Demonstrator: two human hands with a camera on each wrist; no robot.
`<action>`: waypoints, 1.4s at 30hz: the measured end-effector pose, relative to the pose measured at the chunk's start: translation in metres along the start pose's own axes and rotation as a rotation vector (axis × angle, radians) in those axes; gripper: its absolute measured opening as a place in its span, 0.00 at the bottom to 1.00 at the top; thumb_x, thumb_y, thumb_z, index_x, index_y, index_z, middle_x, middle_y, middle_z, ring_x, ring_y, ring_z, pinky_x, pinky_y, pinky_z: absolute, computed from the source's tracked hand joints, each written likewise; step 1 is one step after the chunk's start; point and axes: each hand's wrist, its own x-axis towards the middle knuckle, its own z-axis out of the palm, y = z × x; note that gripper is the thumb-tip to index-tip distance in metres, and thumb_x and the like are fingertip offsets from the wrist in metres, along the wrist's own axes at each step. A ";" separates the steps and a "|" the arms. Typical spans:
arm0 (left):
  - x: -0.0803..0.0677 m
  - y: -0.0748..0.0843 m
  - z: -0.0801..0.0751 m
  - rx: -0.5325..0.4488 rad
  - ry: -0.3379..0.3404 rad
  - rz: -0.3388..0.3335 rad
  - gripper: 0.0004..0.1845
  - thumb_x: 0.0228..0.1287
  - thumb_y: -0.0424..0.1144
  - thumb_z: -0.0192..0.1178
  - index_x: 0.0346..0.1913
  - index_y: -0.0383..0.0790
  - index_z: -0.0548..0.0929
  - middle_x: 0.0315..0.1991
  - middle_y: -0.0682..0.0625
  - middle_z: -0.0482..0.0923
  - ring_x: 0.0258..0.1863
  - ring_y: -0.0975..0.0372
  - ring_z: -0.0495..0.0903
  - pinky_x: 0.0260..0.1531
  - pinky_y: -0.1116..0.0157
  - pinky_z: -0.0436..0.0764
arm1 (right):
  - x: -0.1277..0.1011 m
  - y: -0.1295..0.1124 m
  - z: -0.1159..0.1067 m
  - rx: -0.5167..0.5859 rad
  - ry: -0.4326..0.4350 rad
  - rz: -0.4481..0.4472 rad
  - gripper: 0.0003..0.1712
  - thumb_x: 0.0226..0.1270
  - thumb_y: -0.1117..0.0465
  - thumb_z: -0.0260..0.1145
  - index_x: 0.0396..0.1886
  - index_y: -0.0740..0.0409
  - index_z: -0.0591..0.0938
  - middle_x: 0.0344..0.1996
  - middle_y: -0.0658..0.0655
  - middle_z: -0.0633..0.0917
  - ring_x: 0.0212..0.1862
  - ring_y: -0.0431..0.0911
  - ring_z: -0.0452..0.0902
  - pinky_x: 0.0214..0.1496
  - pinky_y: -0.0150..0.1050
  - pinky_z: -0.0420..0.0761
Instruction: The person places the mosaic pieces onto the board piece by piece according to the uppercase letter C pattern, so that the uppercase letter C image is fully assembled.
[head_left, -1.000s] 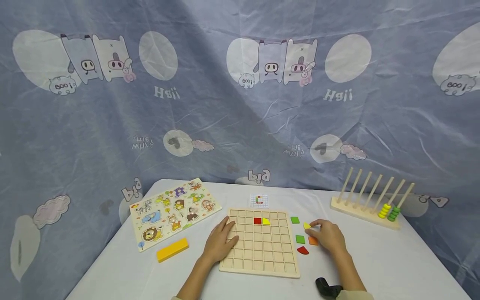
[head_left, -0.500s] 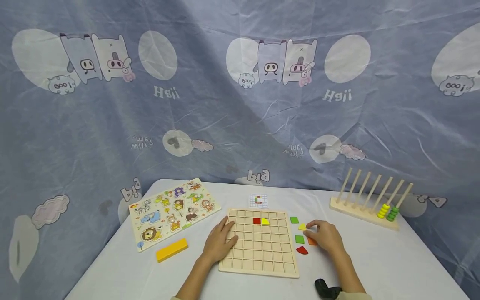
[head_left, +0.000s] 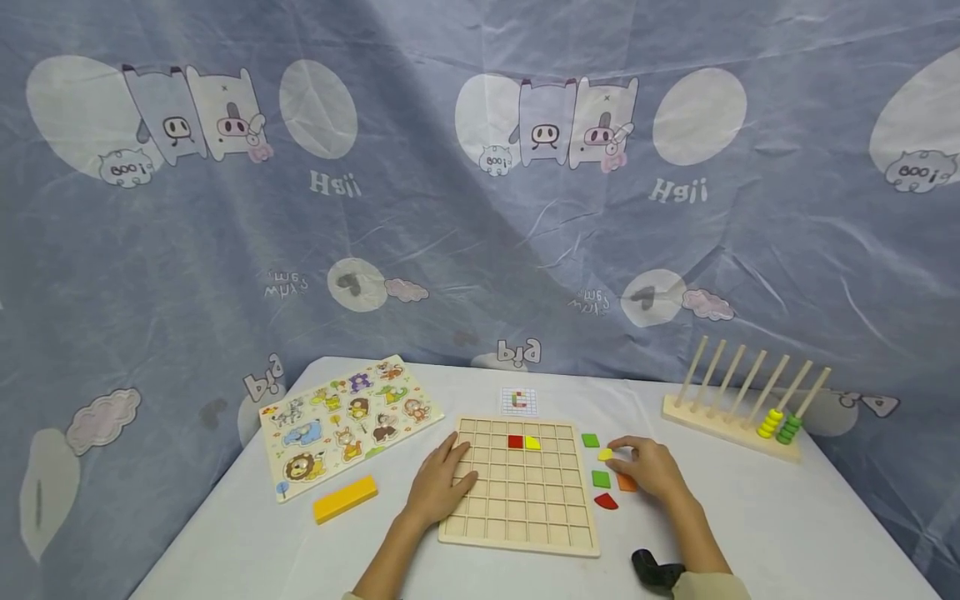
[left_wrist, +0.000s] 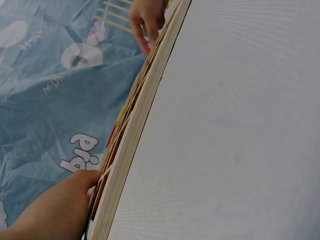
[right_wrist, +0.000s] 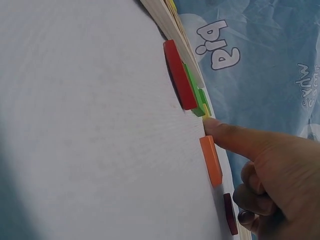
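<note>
My right hand [head_left: 656, 469] is over the loose pieces right of the wooden grid board [head_left: 521, 533]. Its thumb and index finger pinch a small yellow piece [head_left: 604, 455], partly hidden by the fingertips. In the right wrist view the thumb [right_wrist: 235, 136] meets the yellow piece's edge. My left hand [head_left: 438, 483] rests on the board's left edge with fingers extended, its thumb [left_wrist: 85, 180] on the rim in the left wrist view. A red square [head_left: 515, 442] and a yellow piece with a curved edge [head_left: 532, 443] sit side by side in the grid's upper part.
Near the right hand lie green squares [head_left: 590, 440], an orange piece [head_left: 626, 482] and a red fan-shaped piece [head_left: 606, 501]. A pattern card [head_left: 519, 401] lies behind the board. Around are an animal puzzle [head_left: 348, 421], a yellow bar [head_left: 346, 499], a peg rack [head_left: 727, 427] and a black object [head_left: 654, 572].
The small yellow piece has shifted slightly left, towards the board, and looks turned. The right fingers parted around it, then came together on it again. The left hand stayed on the board.
</note>
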 end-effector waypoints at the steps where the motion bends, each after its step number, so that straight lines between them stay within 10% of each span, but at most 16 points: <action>1: 0.000 0.000 0.000 -0.001 0.003 0.001 0.29 0.64 0.53 0.53 0.64 0.42 0.69 0.68 0.41 0.57 0.63 0.45 0.62 0.58 0.47 0.63 | 0.000 0.000 0.000 -0.001 0.004 -0.006 0.17 0.49 0.55 0.73 0.39 0.56 0.85 0.14 0.50 0.66 0.18 0.43 0.58 0.20 0.35 0.58; 16: -0.002 0.002 0.000 0.000 -0.004 -0.007 0.29 0.64 0.53 0.53 0.64 0.42 0.69 0.68 0.41 0.57 0.63 0.44 0.61 0.59 0.48 0.61 | 0.000 -0.013 -0.005 -0.019 0.081 -0.039 0.18 0.53 0.51 0.71 0.40 0.56 0.84 0.10 0.48 0.63 0.15 0.40 0.54 0.16 0.34 0.55; 42: -0.001 0.000 0.001 0.003 0.001 -0.002 0.29 0.64 0.54 0.53 0.64 0.43 0.69 0.68 0.42 0.57 0.62 0.43 0.62 0.58 0.47 0.63 | 0.033 -0.134 0.037 0.081 0.102 -0.229 0.18 0.54 0.50 0.70 0.42 0.53 0.84 0.08 0.45 0.60 0.13 0.38 0.50 0.14 0.30 0.53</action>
